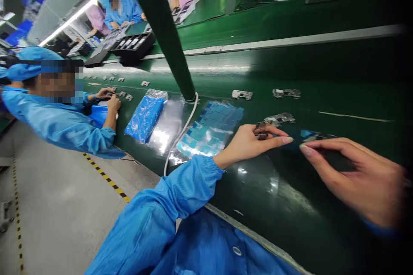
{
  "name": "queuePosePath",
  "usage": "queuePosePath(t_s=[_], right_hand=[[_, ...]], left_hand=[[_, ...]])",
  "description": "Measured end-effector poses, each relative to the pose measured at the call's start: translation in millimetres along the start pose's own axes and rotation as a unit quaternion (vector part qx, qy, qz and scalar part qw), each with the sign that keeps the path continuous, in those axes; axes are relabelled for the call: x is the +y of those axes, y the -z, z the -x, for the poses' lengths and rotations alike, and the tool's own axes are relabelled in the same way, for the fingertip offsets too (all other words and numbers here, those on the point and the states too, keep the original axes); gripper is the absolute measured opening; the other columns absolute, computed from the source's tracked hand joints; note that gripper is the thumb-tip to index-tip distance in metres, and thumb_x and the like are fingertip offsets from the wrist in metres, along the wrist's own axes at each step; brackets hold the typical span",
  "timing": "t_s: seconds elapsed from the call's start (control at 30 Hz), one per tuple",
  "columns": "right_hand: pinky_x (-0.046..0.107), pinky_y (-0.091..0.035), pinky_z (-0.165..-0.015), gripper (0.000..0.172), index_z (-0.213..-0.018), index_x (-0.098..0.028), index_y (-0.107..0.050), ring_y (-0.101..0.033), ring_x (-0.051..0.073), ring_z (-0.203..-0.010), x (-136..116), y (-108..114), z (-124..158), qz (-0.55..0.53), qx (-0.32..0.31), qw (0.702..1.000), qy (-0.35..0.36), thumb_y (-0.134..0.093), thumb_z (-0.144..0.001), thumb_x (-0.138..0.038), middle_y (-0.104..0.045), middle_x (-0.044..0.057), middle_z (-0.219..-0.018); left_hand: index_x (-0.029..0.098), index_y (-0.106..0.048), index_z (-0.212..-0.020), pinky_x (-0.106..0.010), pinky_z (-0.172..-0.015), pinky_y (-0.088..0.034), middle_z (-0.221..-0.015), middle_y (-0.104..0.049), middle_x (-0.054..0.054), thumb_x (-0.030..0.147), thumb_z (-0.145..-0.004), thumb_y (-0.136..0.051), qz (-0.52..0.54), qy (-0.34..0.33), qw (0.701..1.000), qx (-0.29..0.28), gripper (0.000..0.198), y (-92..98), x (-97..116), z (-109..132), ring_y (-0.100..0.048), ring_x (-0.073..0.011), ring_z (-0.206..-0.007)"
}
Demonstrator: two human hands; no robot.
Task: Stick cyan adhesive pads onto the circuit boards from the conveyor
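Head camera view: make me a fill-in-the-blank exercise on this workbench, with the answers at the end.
1. The bench surface is coloured ____.
2. Of the wearer's two hands, the one nearer the blue film sheet is the ____ one.
3. Between the clear plastic bag and that sheet runs a cable coloured ____.
4. The left hand and right hand wear no ____.

Missing words: green; left; white; gloves.

Blue film sheet (211, 126), green bench (280, 225)
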State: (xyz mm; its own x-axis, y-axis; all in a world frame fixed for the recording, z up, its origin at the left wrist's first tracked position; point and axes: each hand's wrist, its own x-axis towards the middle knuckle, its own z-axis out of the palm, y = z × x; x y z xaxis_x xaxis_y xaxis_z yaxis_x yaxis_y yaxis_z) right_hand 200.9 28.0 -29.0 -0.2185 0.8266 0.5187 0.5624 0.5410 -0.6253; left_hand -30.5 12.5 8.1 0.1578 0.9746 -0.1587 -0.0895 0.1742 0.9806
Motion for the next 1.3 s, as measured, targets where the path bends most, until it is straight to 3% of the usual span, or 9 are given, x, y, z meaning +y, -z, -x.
queuePosePath(t_s=[0.07, 0.23, 0.7, 0.83, 0.93, 1.03, 1.13, 1.23, 1.3], right_hand=[[0.039, -0.059, -0.076, 0.003, -0.102, -0.029, -0.077, -0.076, 0.023, -0.080, -16, 5, -3, -0.039, 0.001, 0.999, 0.037, -0.078, -0.102, -0.032, -0.080, 0.004, -0.093], [0.040, -0.059, -0.077, 0.004, -0.103, -0.027, -0.076, -0.071, 0.023, -0.080, -26, 10, -5, -0.063, -0.027, 0.998, -0.005, -0.074, -0.107, -0.027, -0.077, 0.005, -0.093], [0.034, -0.052, -0.067, 0.011, -0.095, -0.025, -0.072, -0.063, 0.018, -0.074, -16, 0, -2, -0.087, -0.018, 0.996, 0.006, -0.076, -0.104, -0.022, -0.070, 0.001, -0.083], [0.034, -0.051, -0.070, 0.012, -0.095, -0.025, -0.070, -0.061, 0.018, -0.076, -16, 1, -2, -0.106, -0.005, 0.994, -0.026, -0.074, -0.105, -0.023, -0.070, 0.002, -0.086], [0.035, -0.051, -0.074, 0.013, -0.094, -0.025, -0.069, -0.060, 0.017, -0.077, -18, 2, -2, -0.143, 0.002, 0.988, -0.065, -0.075, -0.106, -0.027, -0.070, 0.002, -0.089], [0.036, -0.051, -0.077, 0.014, -0.096, -0.025, -0.070, -0.062, 0.018, -0.080, -17, 2, 0, -0.187, -0.012, 0.977, -0.096, -0.076, -0.106, -0.032, -0.070, 0.001, -0.091], [0.036, -0.051, -0.080, 0.017, -0.098, -0.026, -0.072, -0.062, 0.019, -0.083, -15, 1, 2, -0.215, -0.024, 0.969, -0.115, -0.078, -0.106, -0.039, -0.070, 0.001, -0.092], [0.037, -0.050, -0.079, 0.026, -0.096, -0.026, -0.073, -0.061, 0.019, -0.082, -14, -1, 3, -0.233, -0.030, 0.963, -0.134, -0.080, -0.106, -0.048, -0.070, 0.001, -0.092], [0.037, -0.050, -0.079, 0.030, -0.095, -0.025, -0.073, -0.061, 0.019, -0.082, -15, -1, 2, -0.242, -0.033, 0.959, -0.145, -0.081, -0.104, -0.053, -0.070, 0.001, -0.091]], left_hand=[[0.016, -0.084, -0.097, -0.030, -0.076, -0.043, -0.080, -0.068, 0.000, 0.062, -0.077, -0.099, -0.009, -0.008, 1.000, 0.024, 0.053, -2.5, 0, 0, -0.055, -0.0125, -0.077], [0.015, -0.084, -0.094, -0.030, -0.073, -0.045, -0.073, -0.067, 0.000, 0.054, -0.087, -0.092, -0.043, -0.033, 0.997, 0.054, 0.040, -5.0, -1, -1, -0.056, -0.0122, -0.071], [0.016, -0.083, -0.105, -0.025, -0.059, -0.042, -0.066, -0.063, 0.003, 0.054, -0.095, -0.088, -0.040, -0.032, 0.999, 0.014, 0.040, -3.8, -5, 0, -0.053, -0.0090, -0.059], [0.021, -0.065, -0.144, -0.021, -0.047, -0.033, -0.063, -0.067, 0.004, 0.071, -0.109, -0.060, 0.025, 0.022, 0.999, 0.020, 0.061, -2.8, -2, 0, -0.048, -0.0081, -0.044], [0.020, -0.064, -0.137, -0.020, -0.044, -0.037, -0.069, -0.075, -0.003, 0.071, -0.114, -0.037, 0.105, 0.079, 0.991, -0.005, 0.061, 0.8, -1, -3, -0.058, -0.0114, -0.043], [0.015, -0.072, -0.126, -0.024, -0.054, -0.057, -0.094, -0.082, -0.009, 0.053, -0.115, -0.046, 0.160, 0.097, 0.982, -0.027, 0.046, 1.9, 1, -6, -0.078, -0.0177, -0.067], [0.013, -0.075, -0.132, -0.034, -0.077, -0.073, -0.105, -0.080, -0.008, 0.039, -0.116, -0.055, 0.202, 0.100, 0.974, -0.024, 0.037, -1.1, 1, -7, -0.082, -0.0194, -0.088], [0.014, -0.067, -0.148, -0.043, -0.093, -0.074, -0.103, -0.081, -0.007, 0.031, -0.116, -0.057, 0.239, 0.106, 0.965, -0.012, 0.037, -4.4, -3, -6, -0.082, -0.0191, -0.092], [0.016, -0.062, -0.154, -0.041, -0.094, -0.072, -0.113, -0.083, -0.010, 0.029, -0.116, -0.059, 0.233, 0.103, 0.967, -0.010, 0.041, -5.0, -8, -6, -0.082, -0.0199, -0.100]])
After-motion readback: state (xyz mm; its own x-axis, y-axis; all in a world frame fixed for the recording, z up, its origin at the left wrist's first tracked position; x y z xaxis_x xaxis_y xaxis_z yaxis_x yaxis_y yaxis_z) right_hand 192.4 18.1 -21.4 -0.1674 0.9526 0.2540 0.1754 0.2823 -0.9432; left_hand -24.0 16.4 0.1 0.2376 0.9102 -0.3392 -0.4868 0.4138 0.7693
